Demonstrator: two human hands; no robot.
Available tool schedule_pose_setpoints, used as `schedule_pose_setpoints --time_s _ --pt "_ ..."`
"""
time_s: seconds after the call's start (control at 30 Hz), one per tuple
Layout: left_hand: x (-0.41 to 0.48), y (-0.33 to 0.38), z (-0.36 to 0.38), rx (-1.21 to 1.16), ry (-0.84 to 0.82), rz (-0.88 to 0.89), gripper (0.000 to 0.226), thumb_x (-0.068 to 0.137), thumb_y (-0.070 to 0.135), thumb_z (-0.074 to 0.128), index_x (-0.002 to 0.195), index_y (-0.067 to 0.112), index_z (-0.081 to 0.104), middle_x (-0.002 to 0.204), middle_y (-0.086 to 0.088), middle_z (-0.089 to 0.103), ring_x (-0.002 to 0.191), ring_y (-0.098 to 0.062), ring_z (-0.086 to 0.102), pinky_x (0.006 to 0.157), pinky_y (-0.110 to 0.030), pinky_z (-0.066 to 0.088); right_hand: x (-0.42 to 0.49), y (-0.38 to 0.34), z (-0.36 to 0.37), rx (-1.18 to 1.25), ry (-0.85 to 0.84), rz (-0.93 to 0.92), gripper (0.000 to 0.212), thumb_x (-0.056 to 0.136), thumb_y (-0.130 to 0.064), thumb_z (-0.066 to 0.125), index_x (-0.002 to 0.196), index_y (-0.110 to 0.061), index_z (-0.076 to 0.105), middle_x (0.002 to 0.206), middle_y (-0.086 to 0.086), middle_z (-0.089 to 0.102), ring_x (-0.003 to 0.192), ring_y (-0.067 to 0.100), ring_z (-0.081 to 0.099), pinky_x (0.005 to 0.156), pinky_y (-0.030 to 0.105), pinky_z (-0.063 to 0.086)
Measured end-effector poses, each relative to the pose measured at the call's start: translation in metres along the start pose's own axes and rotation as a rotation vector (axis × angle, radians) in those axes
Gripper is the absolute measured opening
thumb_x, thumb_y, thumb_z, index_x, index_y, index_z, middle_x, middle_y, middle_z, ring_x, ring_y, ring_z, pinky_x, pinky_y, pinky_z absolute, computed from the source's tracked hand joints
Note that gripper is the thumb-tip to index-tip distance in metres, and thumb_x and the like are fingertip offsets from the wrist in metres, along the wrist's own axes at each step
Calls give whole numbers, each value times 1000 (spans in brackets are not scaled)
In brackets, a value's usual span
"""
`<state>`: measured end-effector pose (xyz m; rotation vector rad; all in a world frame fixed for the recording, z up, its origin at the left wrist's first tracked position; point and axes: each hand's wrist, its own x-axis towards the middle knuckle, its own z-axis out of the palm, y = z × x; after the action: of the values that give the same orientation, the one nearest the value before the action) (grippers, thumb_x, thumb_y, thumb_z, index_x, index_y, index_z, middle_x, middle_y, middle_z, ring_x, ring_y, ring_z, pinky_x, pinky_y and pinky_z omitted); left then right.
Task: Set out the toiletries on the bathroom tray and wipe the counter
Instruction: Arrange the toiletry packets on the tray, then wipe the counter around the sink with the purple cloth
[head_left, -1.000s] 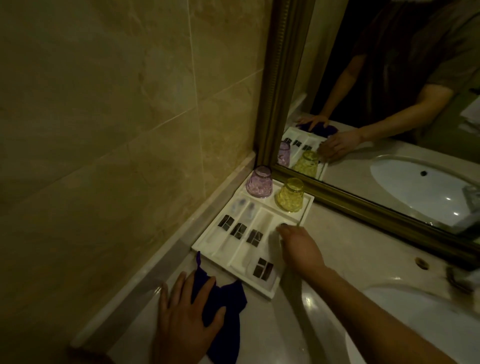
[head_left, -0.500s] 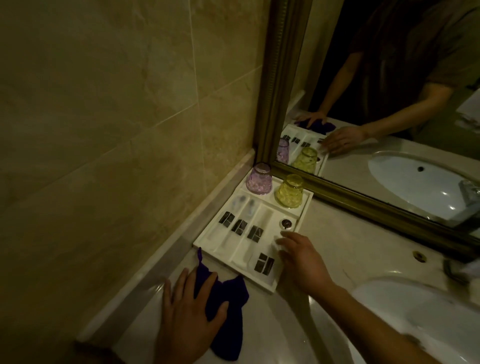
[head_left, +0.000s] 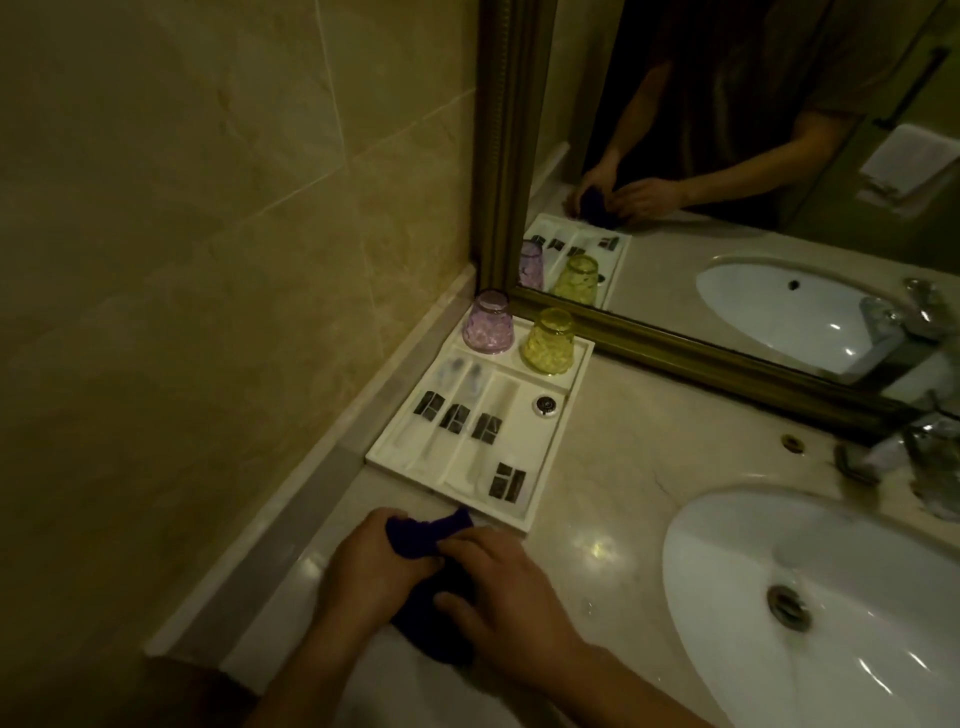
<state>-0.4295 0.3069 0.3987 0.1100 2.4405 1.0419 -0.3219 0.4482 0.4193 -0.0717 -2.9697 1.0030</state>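
A white compartment tray (head_left: 563, 415) sits in the counter's far left corner. On it stand an upturned purple cup (head_left: 489, 322) and an upturned yellow cup (head_left: 549, 341), several white sachets with black labels (head_left: 456, 417) and a small round cap (head_left: 544, 404). In front of the tray lies a dark purple cloth (head_left: 422, 532). My left hand (head_left: 370, 566) grips the bunched cloth from the left. My right hand (head_left: 506, 597) lies on the cloth from the right, fingers curled onto it.
A white oval basin (head_left: 810, 613) fills the counter at right, with a chrome tap (head_left: 930, 457) behind it. A gold-framed mirror (head_left: 675, 338) runs along the back. Beige wall tiles and a raised ledge (head_left: 311, 483) border the counter on the left.
My right hand left the tray and came down onto the cloth. My left hand, flat on the cloth before, has bunched it up. The round cap on the tray is uncovered.
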Motion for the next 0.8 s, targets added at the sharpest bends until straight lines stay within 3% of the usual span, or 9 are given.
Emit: schedule_pose_setpoints --time_s 0.1,0.2,0.3,0.4,0.43,0.57,0.67,0.73,0.8 --pt "-12 5 -3 -358 -13 -12 34 63 32 86 89 34 65 83 4 73 74 -14 71 58 -26 54 -3 -12 13 68 -50 29 83 78 -68 56 149 -39 22 150 -15 28 134 7 29 110 23 29" --pt "-31 15 -1 -722 -78 -42 34 72 8 81 93 32 70 91 -2 75 80 -22 74 61 -34 59 -9 -19 17 121 5 17 90 76 -69 57 149 -47 10 155 -13 17 137 8 28 111 25 32" --pt "-49 19 5 -798 -169 -9 45 76 3 75 105 37 68 96 2 75 88 -23 73 65 -40 59 -24 -19 10 96 115 -26 69 85 -52 50 148 -45 22 149 -6 29 127 12 45 102 16 40" --pt "-64 14 8 -880 -222 11 51 75 10 75 118 35 64 108 -1 73 99 -24 70 81 -44 57 -53 -10 -8 172 187 25 52 90 -32 56 140 -37 43 136 -10 45 117 5 51 98 21 47" --pt "-68 9 10 -791 -175 48 47 80 14 73 118 39 63 110 0 71 101 -22 69 85 -42 55 -66 -5 -16 186 218 54 48 90 -28 58 136 -36 48 132 -12 48 114 1 52 96 22 47" --pt "-77 -20 22 55 92 364 40 92 43 59 130 50 49 127 10 51 115 -13 53 96 -39 47 -132 22 -51 238 397 198 32 87 -20 58 117 -32 61 115 -16 58 106 1 56 88 22 48" --pt "-86 -42 45 380 47 495 56 92 61 31 144 42 38 149 3 37 139 -18 29 118 -46 20 -194 43 -75 210 514 307 23 91 -20 56 110 -32 61 110 -18 59 101 4 58 82 16 46" --pt "-90 -51 59 533 50 477 64 90 67 14 149 45 25 159 -2 22 148 -20 8 120 -46 -2 -237 54 -84 162 550 373 21 96 -20 54 112 -34 59 114 -20 57 104 1 57 82 9 43" --pt "-93 -57 67 646 79 475 70 89 69 4 152 42 18 162 -8 15 149 -24 1 119 -49 -8 -278 60 -89 121 577 452 27 90 -25 50 112 -38 58 119 -26 53 109 -3 53 86 5 40"
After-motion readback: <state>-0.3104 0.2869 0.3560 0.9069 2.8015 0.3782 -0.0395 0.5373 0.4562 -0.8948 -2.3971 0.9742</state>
